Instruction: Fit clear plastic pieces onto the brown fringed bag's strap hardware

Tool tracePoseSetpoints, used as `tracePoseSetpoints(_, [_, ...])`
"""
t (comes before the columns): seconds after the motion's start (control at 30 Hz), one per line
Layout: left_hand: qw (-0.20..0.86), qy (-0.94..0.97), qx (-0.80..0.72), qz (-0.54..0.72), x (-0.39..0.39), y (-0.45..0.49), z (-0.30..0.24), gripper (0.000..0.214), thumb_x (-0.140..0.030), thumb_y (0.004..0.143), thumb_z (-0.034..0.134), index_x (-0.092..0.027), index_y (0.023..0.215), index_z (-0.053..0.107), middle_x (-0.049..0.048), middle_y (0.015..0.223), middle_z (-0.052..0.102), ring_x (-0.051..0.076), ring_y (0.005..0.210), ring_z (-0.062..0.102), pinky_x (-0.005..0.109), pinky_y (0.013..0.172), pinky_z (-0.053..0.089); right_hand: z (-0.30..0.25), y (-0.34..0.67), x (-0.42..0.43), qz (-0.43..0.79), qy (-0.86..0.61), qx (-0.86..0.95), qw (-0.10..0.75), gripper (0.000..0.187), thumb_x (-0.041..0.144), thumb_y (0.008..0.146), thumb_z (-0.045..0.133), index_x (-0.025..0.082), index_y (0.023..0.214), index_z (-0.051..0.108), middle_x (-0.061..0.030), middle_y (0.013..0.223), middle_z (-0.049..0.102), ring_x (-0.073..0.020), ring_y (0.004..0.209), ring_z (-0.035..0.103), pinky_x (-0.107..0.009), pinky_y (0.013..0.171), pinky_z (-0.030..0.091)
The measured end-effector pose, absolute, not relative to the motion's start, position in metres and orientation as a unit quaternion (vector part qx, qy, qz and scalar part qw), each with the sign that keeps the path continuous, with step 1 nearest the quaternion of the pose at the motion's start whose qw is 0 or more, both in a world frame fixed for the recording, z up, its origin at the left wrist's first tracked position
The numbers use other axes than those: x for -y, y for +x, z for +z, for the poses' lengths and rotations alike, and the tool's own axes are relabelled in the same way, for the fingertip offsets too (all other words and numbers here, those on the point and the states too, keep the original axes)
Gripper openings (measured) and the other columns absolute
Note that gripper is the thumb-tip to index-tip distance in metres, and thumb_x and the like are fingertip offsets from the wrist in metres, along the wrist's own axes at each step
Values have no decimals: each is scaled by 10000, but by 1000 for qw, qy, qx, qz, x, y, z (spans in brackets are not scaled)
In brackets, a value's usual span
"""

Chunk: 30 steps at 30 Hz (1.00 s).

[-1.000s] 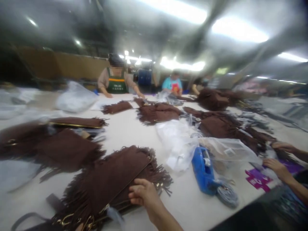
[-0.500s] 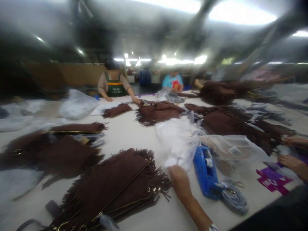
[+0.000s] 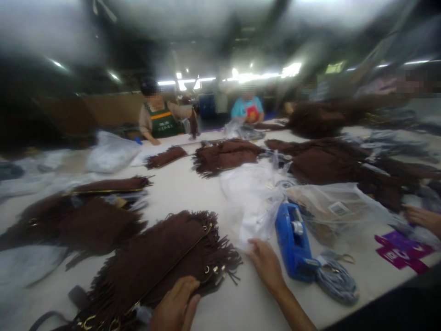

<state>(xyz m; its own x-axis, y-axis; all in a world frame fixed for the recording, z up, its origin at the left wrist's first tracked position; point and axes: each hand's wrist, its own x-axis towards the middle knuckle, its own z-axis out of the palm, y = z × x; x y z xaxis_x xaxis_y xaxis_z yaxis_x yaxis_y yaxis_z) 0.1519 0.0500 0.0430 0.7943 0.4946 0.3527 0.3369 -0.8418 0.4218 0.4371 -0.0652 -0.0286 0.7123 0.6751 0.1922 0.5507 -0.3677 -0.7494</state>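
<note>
My left hand [image 3: 177, 301] lies at the near edge of a dark brown fringed bag [image 3: 165, 253], fingers stretched out and touching it, thumb apart. The bag lies flat, with brass rings and a zip along its edge. My right hand [image 3: 265, 264] is beside the bag's right end, fingers slightly bent and apart, their tips at the near edge of a clear plastic bag [image 3: 257, 220] over white sheets. No object shows in its grasp. A blue tape dispenser [image 3: 294, 243] stands just right of this hand, with a coiled grey wrapped strap [image 3: 337, 280] beside it.
More brown fringed bags [image 3: 103, 220] lie left and further back on the white table [image 3: 172, 193]. A clear bag with a label [image 3: 339, 209] lies behind the dispenser. Purple cards [image 3: 403, 250] are near a co-worker's hand [image 3: 423, 218]. Two people work across the table.
My left hand has come into view onto the near edge of the brown bag. My right hand has shifted slightly right. Across the table, a co-worker has raised an arm with something brown.
</note>
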Motion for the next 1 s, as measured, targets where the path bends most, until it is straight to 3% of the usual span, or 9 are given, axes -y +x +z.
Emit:
tracePoseSetpoints(0.1, [285, 905, -238, 209, -32, 206, 49, 243, -241, 904, 489, -234, 1120, 599, 77, 1076, 684, 196, 991, 655, 299, 863, 554, -30, 441, 69, 82, -817, 409, 398, 110, 314, 802, 586, 223, 774, 641, -55, 808, 639, -253, 847, 571, -347, 744, 435])
tracePoseSetpoints(0.23, [397, 862, -256, 180, -17, 262, 38, 410, -168, 892, 443, -220, 1296, 485, 94, 1146, 648, 203, 995, 635, 365, 907, 533, -26, 442, 69, 102, -825, 401, 385, 191, 338, 814, 592, 222, 663, 583, -38, 743, 623, -244, 816, 557, -332, 711, 402])
tracePoseSetpoints(0.4, [363, 898, -211, 128, -23, 312, 3, 593, -36, 812, 389, -164, 1391, 383, 134, 1423, 470, 245, 1319, 436, 421, 1120, 373, -21, 446, 76, 173, -807, 363, 431, 265, 429, 838, 566, 222, 674, 594, -21, 748, 643, -234, 799, 576, -311, 704, 400])
tracePoseSetpoints(0.6, [337, 902, -241, 121, -39, 344, -16, 596, -13, 725, 435, -171, 1298, 487, 134, 1351, 529, 282, 1183, 551, 435, 1037, 454, 6, 439, 111, 198, -795, 293, 493, 298, 490, 862, 531, 222, 812, 651, -15, 863, 678, -232, 879, 597, -288, 799, 403])
tracePoseSetpoints(0.73, [355, 890, -244, 149, -42, 330, 8, 638, 23, 692, 397, -139, 1302, 491, 136, 1353, 528, 236, 1260, 488, 390, 1108, 381, 31, 421, 126, 224, -784, 340, 469, 302, 508, 866, 533, 239, 801, 653, 0, 825, 665, -205, 827, 592, -251, 748, 406])
tracePoseSetpoints(0.87, [458, 852, -171, 188, -35, 284, 61, 748, 34, 656, 438, -254, 1345, 473, 47, 1503, 372, 211, 1365, 354, 389, 1158, 285, 55, 410, 122, 258, -762, 365, 469, 322, 529, 845, 552, 238, 736, 638, 15, 688, 609, -176, 681, 557, -234, 637, 403])
tracePoseSetpoints(0.93, [553, 804, -154, 157, -30, 265, 85, 649, -25, 675, 561, -242, 1286, 545, 64, 1400, 502, 244, 1278, 453, 396, 1109, 338, 69, 406, 114, 261, -745, 387, 477, 312, 522, 834, 568, 237, 729, 640, 10, 675, 606, -178, 667, 552, -235, 622, 408])
tracePoseSetpoints(1.0, [634, 739, -188, 129, -26, 253, 101, 456, -160, 688, 699, -195, 1140, 647, 72, 1146, 659, 240, 1067, 579, 361, 974, 433, 83, 402, 106, 258, -726, 408, 489, 294, 513, 823, 588, 238, 739, 649, -5, 711, 635, -195, 705, 572, -242, 644, 428])
